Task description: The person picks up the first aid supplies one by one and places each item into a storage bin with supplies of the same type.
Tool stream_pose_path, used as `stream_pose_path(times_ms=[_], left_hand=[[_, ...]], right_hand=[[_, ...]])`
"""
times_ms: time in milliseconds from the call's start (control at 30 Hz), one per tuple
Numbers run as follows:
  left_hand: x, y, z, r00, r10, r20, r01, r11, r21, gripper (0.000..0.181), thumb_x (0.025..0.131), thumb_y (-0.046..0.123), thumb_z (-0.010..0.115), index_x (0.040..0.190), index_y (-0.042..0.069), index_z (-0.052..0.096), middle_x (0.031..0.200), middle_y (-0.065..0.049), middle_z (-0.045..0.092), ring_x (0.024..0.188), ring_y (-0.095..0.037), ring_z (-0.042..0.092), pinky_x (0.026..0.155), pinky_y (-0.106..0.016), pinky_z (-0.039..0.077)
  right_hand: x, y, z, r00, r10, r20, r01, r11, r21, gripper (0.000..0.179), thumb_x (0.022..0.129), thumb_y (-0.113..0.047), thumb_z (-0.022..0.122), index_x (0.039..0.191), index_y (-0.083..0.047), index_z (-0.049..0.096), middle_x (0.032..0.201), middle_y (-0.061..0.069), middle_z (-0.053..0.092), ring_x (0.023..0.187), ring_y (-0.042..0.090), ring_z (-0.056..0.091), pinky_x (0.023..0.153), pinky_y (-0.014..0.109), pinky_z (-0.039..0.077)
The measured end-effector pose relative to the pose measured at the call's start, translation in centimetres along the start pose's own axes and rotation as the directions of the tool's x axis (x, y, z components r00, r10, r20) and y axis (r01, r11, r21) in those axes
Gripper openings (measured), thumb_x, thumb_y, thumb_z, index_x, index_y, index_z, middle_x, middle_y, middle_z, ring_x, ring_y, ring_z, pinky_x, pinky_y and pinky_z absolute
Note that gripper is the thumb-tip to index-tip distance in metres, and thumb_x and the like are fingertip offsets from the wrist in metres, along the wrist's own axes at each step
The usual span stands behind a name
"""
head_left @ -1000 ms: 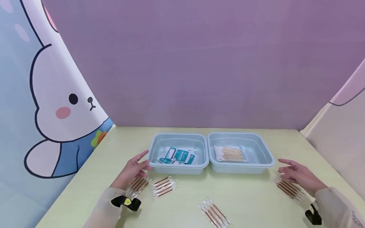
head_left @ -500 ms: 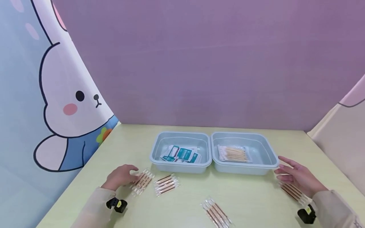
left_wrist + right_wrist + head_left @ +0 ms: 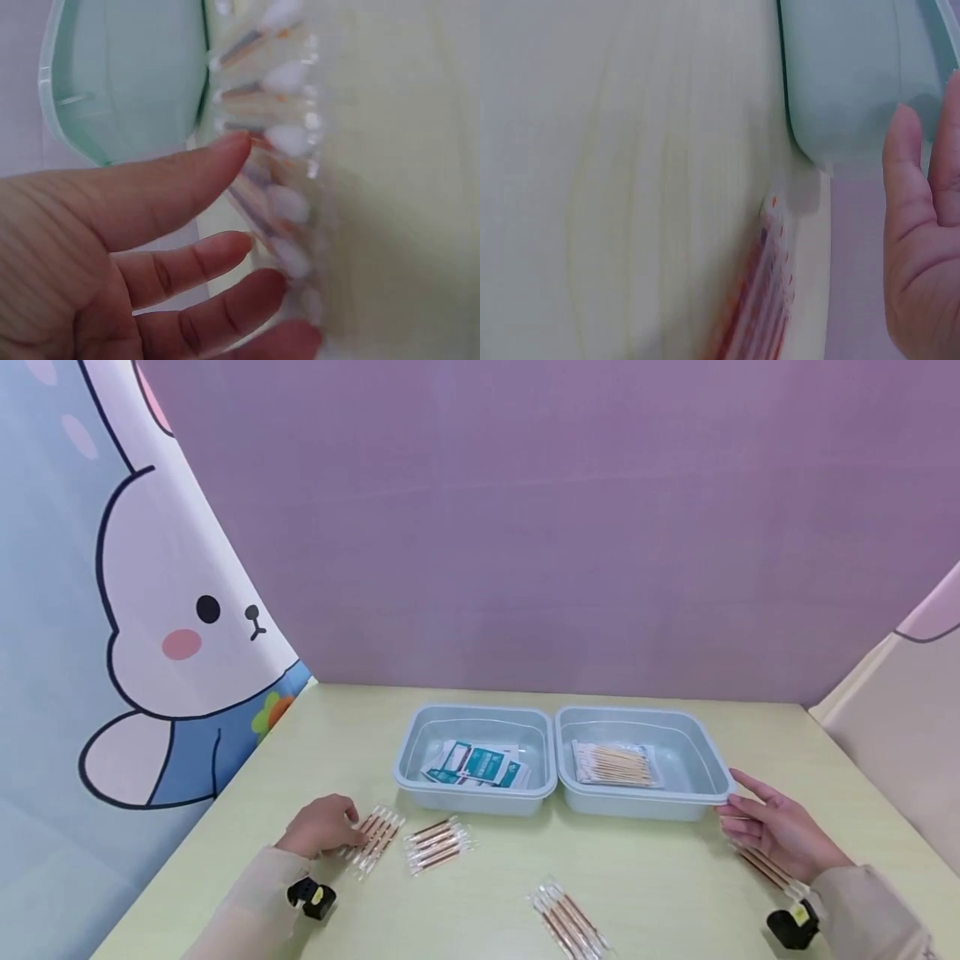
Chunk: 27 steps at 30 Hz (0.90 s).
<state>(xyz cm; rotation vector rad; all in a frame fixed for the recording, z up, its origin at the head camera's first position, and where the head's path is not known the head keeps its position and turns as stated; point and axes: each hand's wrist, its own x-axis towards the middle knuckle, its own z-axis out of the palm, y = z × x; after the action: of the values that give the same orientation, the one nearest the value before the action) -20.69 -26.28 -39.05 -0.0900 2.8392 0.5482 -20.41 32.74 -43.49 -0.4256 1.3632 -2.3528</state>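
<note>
My left hand (image 3: 322, 827) pinches the left edge of a clear strip of cotton swabs (image 3: 375, 842) with brown sticks. In the left wrist view, the thumb (image 3: 217, 161) lies across the white-tipped swabs (image 3: 289, 140), with the fingers on the strip's lower side. My right hand (image 3: 780, 831) touches the near right corner of the right blue basin (image 3: 645, 806), its index finger and thumb fairly straight at the rim. Another swab strip (image 3: 767, 864) lies partly hidden under that hand; the right wrist view shows this strip (image 3: 757, 300) apart from the palm.
Beside the right basin, which holds a pack of wooden swabs (image 3: 615, 766), stands a left blue basin (image 3: 472, 803) with teal-and-white packets (image 3: 483, 766). More swab strips lie on the table, one by the left hand (image 3: 437, 845), one at the front (image 3: 567, 918).
My left hand has left the left basin's corner and come down and back onto the swab strip. The right hand has moved slightly left, up to the right basin's corner.
</note>
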Motion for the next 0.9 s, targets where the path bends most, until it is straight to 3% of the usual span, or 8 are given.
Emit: stream_pose_path(times_ms=[100, 167, 333, 633, 900], left_hand=[[-0.2, -0.1, 0.2, 1.0, -0.003, 0.005, 0.003, 0.998, -0.055, 0.023, 0.08, 0.015, 0.077, 0.086, 0.003, 0.058, 0.063, -0.005, 0.051, 0.049, -0.015, 0.046, 0.045, -0.025, 0.04], [-0.2, -0.2, 0.4, 1.0, -0.011, 0.01, 0.012, 0.997, -0.076, 0.023, 0.08, 0.015, 0.076, 0.084, 0.004, 0.056, 0.061, -0.006, 0.051, 0.048, -0.014, 0.045, 0.044, -0.024, 0.039], [0.0, -0.3, 0.6, 0.999, -0.033, 0.025, 0.035, 0.993, -0.117, 0.025, 0.08, 0.016, 0.077, 0.079, 0.006, 0.054, 0.062, -0.005, 0.05, 0.05, -0.015, 0.045, 0.045, -0.025, 0.039], [0.0, -0.3, 0.3, 0.997, -0.024, 0.08, 0.036, 0.988, -0.15, 0.012, 0.085, 0.012, 0.069, 0.079, 0.009, 0.059, 0.067, -0.005, 0.053, 0.055, -0.019, 0.051, 0.048, -0.031, 0.043], [-1.1, 0.7, -1.4, 0.992, 0.021, 0.125, 0.005, 0.978, -0.21, 0.009, 0.086, 0.006, 0.067, 0.086, 0.01, 0.059, 0.073, -0.006, 0.056, 0.056, -0.021, 0.056, 0.049, -0.032, 0.046]], right_hand=[[0.1, 0.1, 0.3, 0.999, -0.01, -0.033, 0.011, 0.999, 0.035, 0.046, 0.104, -0.002, 0.033, 0.118, -0.029, 0.067, 0.099, 0.009, 0.072, 0.086, 0.019, 0.07, 0.077, 0.031, 0.055], [0.2, 0.2, 0.6, 0.995, -0.011, -0.102, 0.016, 0.999, 0.045, 0.043, 0.103, -0.002, 0.037, 0.114, -0.029, 0.069, 0.097, 0.009, 0.072, 0.083, 0.02, 0.071, 0.075, 0.031, 0.055], [0.2, 0.5, 1.2, 0.961, -0.011, -0.276, 0.03, 0.997, 0.065, 0.037, 0.099, -0.001, 0.047, 0.105, -0.03, 0.069, 0.089, 0.008, 0.072, 0.077, 0.019, 0.071, 0.07, 0.031, 0.056], [0.2, 0.8, 1.5, 0.97, -0.042, -0.239, 0.065, 0.994, 0.092, 0.035, 0.099, 0.0, 0.047, 0.108, -0.027, 0.068, 0.088, 0.009, 0.072, 0.078, 0.018, 0.071, 0.07, 0.031, 0.056], [0.3, 0.7, 1.5, 0.966, -0.029, -0.258, 0.049, 0.996, 0.069, 0.034, 0.099, 0.0, 0.048, 0.107, -0.028, 0.066, 0.087, 0.009, 0.072, 0.077, 0.018, 0.071, 0.069, 0.031, 0.056]])
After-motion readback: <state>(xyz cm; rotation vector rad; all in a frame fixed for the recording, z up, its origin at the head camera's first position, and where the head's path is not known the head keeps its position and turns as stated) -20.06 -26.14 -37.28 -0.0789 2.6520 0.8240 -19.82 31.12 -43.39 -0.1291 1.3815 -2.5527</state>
